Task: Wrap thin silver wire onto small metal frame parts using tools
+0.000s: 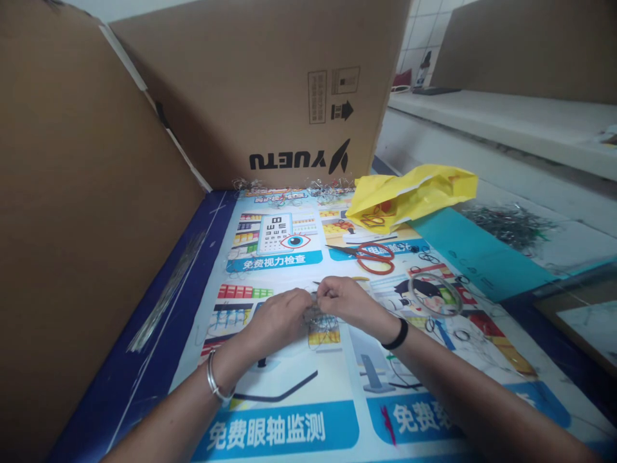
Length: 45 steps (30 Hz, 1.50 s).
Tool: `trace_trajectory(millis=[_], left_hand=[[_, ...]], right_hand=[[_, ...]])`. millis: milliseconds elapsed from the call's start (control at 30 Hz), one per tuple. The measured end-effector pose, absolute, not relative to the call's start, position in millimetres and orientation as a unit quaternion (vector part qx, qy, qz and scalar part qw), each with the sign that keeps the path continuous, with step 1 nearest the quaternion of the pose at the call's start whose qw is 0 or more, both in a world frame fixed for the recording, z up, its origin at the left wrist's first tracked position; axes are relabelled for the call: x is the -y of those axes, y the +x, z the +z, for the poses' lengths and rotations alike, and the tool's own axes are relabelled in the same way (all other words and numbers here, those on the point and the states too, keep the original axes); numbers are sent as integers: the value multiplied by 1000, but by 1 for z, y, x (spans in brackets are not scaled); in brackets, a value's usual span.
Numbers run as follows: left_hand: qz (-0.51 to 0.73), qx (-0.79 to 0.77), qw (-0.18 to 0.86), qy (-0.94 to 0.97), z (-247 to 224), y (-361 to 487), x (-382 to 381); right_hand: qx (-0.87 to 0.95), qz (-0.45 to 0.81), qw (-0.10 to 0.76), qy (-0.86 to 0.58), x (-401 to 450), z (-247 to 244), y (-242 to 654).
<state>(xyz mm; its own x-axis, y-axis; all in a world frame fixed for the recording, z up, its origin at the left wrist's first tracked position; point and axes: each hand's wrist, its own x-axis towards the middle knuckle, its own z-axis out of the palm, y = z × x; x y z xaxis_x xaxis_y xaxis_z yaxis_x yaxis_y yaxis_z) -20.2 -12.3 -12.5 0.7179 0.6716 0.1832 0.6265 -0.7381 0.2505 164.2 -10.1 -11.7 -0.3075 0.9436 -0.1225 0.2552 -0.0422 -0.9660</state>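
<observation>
Wire bundle (pixel 317 317): a small tangle of thin grey wire, which is between the two hands, low over the printed sheet; its exact form is blurred.
Left hand (pixel 285 315): its fingers are bent and grasp the bundle from the left side; a silver bangle (pixel 211 379) is on the wrist.
Right hand (pixel 351 307): its thumb and forefinger pinch at the bundle, but I cannot tell which strand is between them; a black band (pixel 398 334) is on the wrist.
Printed sheet (pixel 337 379): it lies under both hands, with coloured pictures and white Chinese letters on blue labels.
Blue surface (pixel 219 225): it shows to the left of the left hand, and straight wires (pixel 166 296) lie there side by side.
Scissors (pixel 357 252): just beyond the right hand, with red handles, the blades toward the left.
Clear ring (pixel 436 314): to the right of the right hand, near small black loops (pixel 461 335).
Yellow bag (pixel 424 183): farther beyond the right hand, behind the scissors.
Teal sheet (pixel 472 251): right of the yellow bag, beside a wire pile (pixel 513 228).
Cardboard wall (pixel 231 83): beyond both hands, its word YUETU upside down.
White ledge (pixel 501 122): far to the right of the hands, with a bottle (pixel 424 67) before white tiles (pixel 419 32).
</observation>
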Motion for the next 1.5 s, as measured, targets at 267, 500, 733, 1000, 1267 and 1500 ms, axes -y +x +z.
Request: trace_trajectory(millis=[267,500,733,1000,1267,1500], left_hand=[[133,-354,99,920,-10,-17,15],[249,-330,172,894,-13,-18,13],[320,-336,173,869,-16,-17,13],[332,-371,137,856,-16,-16,17],[315,-392,88,860,-21,-16,16],[291,-398,63,868,-22,-17,16]], right_hand=[[615,523,320,-495,11,-11,163],[610,537,331,-480,10,-9,166],[684,441,320,-485,14,-10,166],[737,322,285,-521,21,-4,158],[740,287,294,-533,22,-12,154],[750,273,303,-521,24,-17,152]])
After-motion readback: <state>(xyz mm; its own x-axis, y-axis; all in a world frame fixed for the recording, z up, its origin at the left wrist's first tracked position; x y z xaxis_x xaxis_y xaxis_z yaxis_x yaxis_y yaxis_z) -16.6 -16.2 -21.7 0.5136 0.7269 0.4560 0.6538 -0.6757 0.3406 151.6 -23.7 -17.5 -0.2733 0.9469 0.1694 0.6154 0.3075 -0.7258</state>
